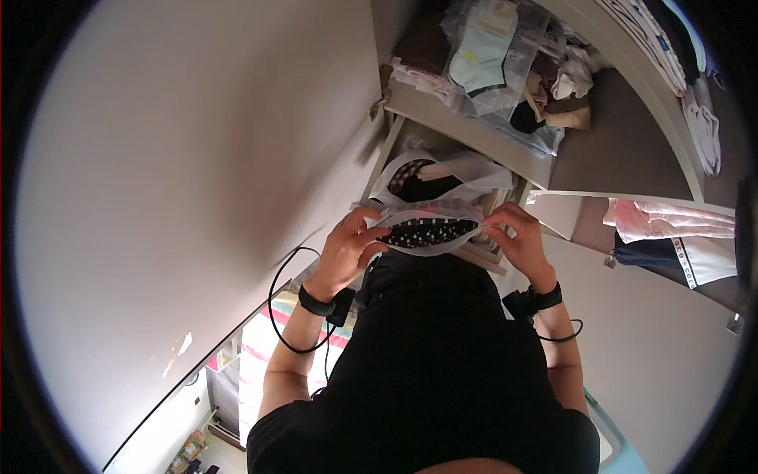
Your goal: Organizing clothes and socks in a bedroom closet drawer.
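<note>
Between both hands is a translucent plastic bag, its mouth spread apart. Black cloth with white spots shows inside it. My left hand pinches the bag's left end, with thumb and fingers at the rim. At the opposite end, the fingers of my right hand grip the corner of the mouth. Just beyond, a second translucent bag lies in a pulled-out drawer, and dark and pale folded cloth shows through its opening.
Above the drawer, a shelf holds packaged pale socks and crumpled garments. Folded clothes lie in a right-hand compartment. A large pale panel stands close on the left. A black cable loops by my left wrist.
</note>
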`<state>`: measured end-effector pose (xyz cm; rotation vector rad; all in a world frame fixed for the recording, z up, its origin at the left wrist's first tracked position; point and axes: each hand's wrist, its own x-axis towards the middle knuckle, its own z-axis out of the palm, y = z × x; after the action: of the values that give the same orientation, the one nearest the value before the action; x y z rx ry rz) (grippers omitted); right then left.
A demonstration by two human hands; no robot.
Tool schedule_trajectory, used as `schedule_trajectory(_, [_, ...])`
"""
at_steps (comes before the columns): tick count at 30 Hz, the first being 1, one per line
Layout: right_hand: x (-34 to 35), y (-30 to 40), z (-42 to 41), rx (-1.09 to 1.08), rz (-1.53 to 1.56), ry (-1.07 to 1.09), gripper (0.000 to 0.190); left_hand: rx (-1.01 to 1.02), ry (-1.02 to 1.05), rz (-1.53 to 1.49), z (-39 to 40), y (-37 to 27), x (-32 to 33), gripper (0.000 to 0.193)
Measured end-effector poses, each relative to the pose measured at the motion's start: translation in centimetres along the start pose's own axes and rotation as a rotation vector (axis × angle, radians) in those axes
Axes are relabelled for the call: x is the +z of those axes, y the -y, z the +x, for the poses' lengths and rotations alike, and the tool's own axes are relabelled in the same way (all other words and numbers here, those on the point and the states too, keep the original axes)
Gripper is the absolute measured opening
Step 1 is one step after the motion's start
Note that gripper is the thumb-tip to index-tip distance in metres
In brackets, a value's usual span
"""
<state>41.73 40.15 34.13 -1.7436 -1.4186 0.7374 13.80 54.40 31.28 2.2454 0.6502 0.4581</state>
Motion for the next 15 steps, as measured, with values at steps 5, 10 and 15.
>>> schedule_trajectory(5, [0.3, 0.3, 0.0, 0.008, 0.011, -0.001, 0.012, 0.025, -0.113, -0.05, 0.6, 0.5, 1.4, 0.024])
schedule_trajectory(10, [0.6, 0.3, -0.2, -0.002, -0.011, -0.001, 0.012, -0.058, 0.051, 0.111, 1.7, -0.9, 1.4, 0.058])
schedule_trajectory(15, [1.0, 0.0, -0.6, -0.029, -0.005, 0.005, 0.013, -0.095, 0.12, 0.061, 2.1, -1.1, 1.6, 0.066])
